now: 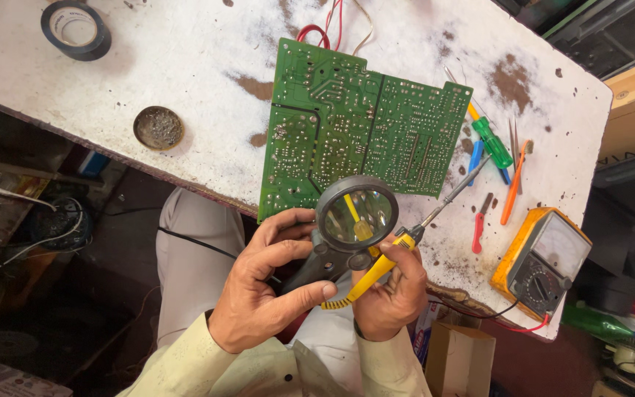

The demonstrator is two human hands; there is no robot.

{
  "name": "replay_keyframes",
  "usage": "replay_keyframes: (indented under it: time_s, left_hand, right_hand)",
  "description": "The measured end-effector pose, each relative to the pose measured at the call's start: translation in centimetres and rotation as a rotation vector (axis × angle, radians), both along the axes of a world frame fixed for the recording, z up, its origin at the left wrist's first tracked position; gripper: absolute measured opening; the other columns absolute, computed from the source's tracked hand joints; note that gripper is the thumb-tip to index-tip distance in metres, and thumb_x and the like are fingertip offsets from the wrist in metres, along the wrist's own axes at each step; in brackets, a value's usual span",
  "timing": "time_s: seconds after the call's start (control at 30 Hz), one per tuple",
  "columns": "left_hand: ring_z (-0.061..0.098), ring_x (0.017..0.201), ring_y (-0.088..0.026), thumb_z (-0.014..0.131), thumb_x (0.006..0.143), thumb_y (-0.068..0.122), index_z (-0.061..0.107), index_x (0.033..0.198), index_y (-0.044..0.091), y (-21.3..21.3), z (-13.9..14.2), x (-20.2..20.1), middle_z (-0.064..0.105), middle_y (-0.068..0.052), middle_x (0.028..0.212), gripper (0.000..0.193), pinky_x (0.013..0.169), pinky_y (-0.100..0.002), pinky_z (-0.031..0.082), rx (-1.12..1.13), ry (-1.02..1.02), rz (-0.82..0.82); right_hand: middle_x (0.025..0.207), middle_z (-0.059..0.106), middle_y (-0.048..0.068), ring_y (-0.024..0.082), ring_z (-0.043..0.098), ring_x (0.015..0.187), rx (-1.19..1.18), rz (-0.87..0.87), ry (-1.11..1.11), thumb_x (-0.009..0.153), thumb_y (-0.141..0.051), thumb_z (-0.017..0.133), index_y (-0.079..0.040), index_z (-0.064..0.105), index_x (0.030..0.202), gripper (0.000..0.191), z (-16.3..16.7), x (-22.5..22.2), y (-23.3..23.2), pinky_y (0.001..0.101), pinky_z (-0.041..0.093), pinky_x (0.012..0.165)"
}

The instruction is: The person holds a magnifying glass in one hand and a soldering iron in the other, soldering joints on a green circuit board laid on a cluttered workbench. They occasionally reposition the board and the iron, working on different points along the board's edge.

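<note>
A worn white desk (185, 66) carries a green board (347, 125), tape (75, 29), a tin (158, 127), screwdrivers (490, 143) and a meter (542, 261). The left hand (266, 287) grips a magnifier (354, 217) over the board's near edge; the right hand (391, 290) clasps a yellow iron (376, 268), tip at the board's edge.
</note>
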State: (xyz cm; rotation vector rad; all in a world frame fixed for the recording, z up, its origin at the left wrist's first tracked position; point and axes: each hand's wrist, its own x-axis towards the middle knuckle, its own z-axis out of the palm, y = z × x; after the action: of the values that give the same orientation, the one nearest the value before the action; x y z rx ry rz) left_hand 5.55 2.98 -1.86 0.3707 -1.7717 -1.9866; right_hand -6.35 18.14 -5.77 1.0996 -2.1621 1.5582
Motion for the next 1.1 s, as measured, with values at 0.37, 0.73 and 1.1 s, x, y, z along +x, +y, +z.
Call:
replay_keyframes:
  time_s: [0.37,0.73,1.1]
  left_hand:
    - [0.057,0.136,-0.032,0.087,0.079,0.02,0.075,0.112,0.002,-0.1,0.1,0.0,0.054,-0.02,0.145,0.04,0.112,-0.044,0.047,-0.003,0.008,-0.003]
    - [0.056,0.137,-0.032,0.087,0.08,0.019,0.076,0.113,0.001,0.1,0.3,0.0,0.052,-0.02,0.148,0.039,0.114,-0.045,0.045,0.011,0.02,-0.001]
    - [0.057,0.137,-0.032,0.088,0.079,0.02,0.075,0.112,0.002,0.2,0.2,-0.1,0.052,-0.019,0.147,0.039,0.112,-0.044,0.047,0.032,-0.004,0.004]
  right_hand:
    - [0.116,0.064,0.017,0.02,0.066,0.102,-0.061,-0.314,-0.016,0.098,0.008,0.072,-0.002,0.045,0.13,0.044,-1.6,-2.1,4.4,0.0315,0.06,0.086]
    - [0.102,0.062,0.015,0.016,0.061,0.082,-0.229,-0.342,0.044,0.114,-0.016,0.065,0.0,0.051,0.127,0.025,-1.1,-6.2,9.1,0.0221,0.048,0.067]
    - [0.097,0.071,0.023,0.023,0.068,0.077,-0.431,0.015,-0.745,0.097,-0.007,0.06,0.001,0.06,0.116,0.021,3.3,-0.5,7.9,0.0291,0.053,0.068]
